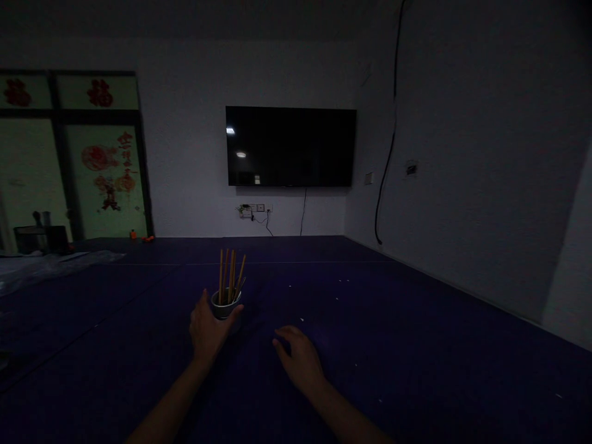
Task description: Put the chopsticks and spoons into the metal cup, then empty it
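Observation:
A pale round cup point(222, 310) stands upright on the dark blue-purple surface point(296, 280), left of the middle. Several thin yellowish-brown wooden sticks point(230, 277) rise out of it, leaning a little; whether they are chopsticks or pencils is too dark to tell. My left hand point(209, 325) is wrapped about the cup's near side, fingers at its left and thumb at its right, hiding much of the lower wall. To the right and apart from the cup, my right hand point(300, 359) rests low over the surface, fingers curved, thumb and forefinger apart, holding nothing.
Small white scraps point(302, 319) dot the surface on the right. Crumpled clear plastic point(65, 262) lies far left, near a dark box point(41, 237). Small orange objects point(147, 238) sit by the glass door. A black cable point(386, 179) hangs along the right wall; a television point(291, 147) is mounted ahead.

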Tool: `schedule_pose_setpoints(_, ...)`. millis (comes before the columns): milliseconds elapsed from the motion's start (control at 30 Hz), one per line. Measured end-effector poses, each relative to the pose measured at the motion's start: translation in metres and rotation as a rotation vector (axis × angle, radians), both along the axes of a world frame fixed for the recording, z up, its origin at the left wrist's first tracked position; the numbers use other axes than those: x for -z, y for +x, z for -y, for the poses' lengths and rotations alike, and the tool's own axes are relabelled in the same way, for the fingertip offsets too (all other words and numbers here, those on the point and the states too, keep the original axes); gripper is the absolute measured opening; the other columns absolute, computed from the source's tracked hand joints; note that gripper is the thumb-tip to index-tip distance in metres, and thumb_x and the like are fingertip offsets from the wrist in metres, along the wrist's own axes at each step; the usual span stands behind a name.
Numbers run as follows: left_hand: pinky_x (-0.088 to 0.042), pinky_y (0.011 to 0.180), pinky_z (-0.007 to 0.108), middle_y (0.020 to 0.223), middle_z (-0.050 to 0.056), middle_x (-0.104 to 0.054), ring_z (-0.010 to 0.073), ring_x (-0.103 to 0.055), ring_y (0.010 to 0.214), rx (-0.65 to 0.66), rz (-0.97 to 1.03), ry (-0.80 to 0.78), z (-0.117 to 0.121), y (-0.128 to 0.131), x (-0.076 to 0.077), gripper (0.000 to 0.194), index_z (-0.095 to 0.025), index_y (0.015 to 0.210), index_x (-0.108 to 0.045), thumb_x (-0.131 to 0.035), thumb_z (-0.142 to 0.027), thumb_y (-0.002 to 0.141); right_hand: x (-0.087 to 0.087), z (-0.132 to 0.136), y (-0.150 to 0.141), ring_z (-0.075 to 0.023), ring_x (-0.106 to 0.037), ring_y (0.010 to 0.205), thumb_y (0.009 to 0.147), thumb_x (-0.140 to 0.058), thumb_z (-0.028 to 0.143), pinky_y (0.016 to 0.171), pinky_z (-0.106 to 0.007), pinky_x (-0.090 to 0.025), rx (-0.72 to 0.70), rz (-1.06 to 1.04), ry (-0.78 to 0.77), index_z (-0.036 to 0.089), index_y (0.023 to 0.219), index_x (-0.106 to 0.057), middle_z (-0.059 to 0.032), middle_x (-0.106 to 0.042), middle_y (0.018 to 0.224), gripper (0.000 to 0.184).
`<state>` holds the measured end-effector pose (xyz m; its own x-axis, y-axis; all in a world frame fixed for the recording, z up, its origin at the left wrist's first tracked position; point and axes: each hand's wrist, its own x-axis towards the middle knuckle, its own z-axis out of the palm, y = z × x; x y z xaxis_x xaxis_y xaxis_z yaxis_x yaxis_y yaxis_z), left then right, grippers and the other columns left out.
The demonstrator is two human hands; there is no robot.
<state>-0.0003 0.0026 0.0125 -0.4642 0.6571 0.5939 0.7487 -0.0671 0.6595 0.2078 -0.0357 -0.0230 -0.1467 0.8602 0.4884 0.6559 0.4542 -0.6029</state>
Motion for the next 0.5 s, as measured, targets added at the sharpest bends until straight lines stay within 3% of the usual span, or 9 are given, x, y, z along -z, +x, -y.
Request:
schedule_pose_setpoints(167, -0.031, 0.104, 0.045, 0.136, 0.019, -0.042, 0.0333, -0.036, 0.127, -0.055, 0.086, 0.178, -0.012, -0.01, -0.055, 0.095, -0.011, 0.137, -0.029, -0.059, -0.064, 0.064, 0.001, -0.001, -0.001, -0.0201, -0.058, 0.103, 0.087, -0.043, 0.029, 0.093, -0.033, -0.042, 0.01, -0.036, 0.025, 0.017, 0.109, -0.065, -0.0089, -0.064, 0.11, 0.033)
schedule_pose_setpoints(300, -0.036, 0.101, 0.043, 0.134, 0.021, -0.045, 0.0324, -0.04, 0.125, 0.098, 0.274, 0.111, -0.033, -0.009, -0.094, 0.099, -0.009, 0.137, -0.029, -0.064, -0.062, 0.061, -0.001, 0.001, -0.002, -0.0208, -0.057, 0.105, 0.088, -0.042, 0.031, 0.094, -0.035, -0.041, 0.037, -0.06, 0.033, 0.018, 0.111, -0.064, -0.0089, -0.064, 0.111, 0.034)
schedule_pose_setpoints(400, -0.038, 0.1, 0.042, 0.137, 0.022, -0.041, 0.0314, -0.04, 0.126, 0.191, 0.372, 0.033, -0.048, -0.004, -0.097, 0.105, -0.011, 0.138, -0.023, -0.069, -0.059, 0.057, 0.0, 0.0, -0.002, -0.0199, -0.058, 0.103, 0.088, -0.042, 0.032, 0.093, -0.033, -0.042, 0.034, -0.077, 0.035, 0.019, 0.108, -0.066, -0.0083, -0.065, 0.109, 0.033)
schedule_pose_setpoints(500, -0.037, 0.1, 0.044, 0.139, 0.025, -0.036, 0.0334, -0.037, 0.128, 0.194, 0.318, 0.01, -0.059, 0.0, -0.085, 0.112, -0.011, 0.139, -0.02, -0.073, -0.059, 0.052, 0.004, -0.003, -0.002, -0.0192, -0.06, 0.099, 0.088, -0.043, 0.032, 0.09, -0.032, -0.044, 0.026, -0.093, 0.029, 0.019, 0.104, -0.067, -0.0079, -0.067, 0.105, 0.031)
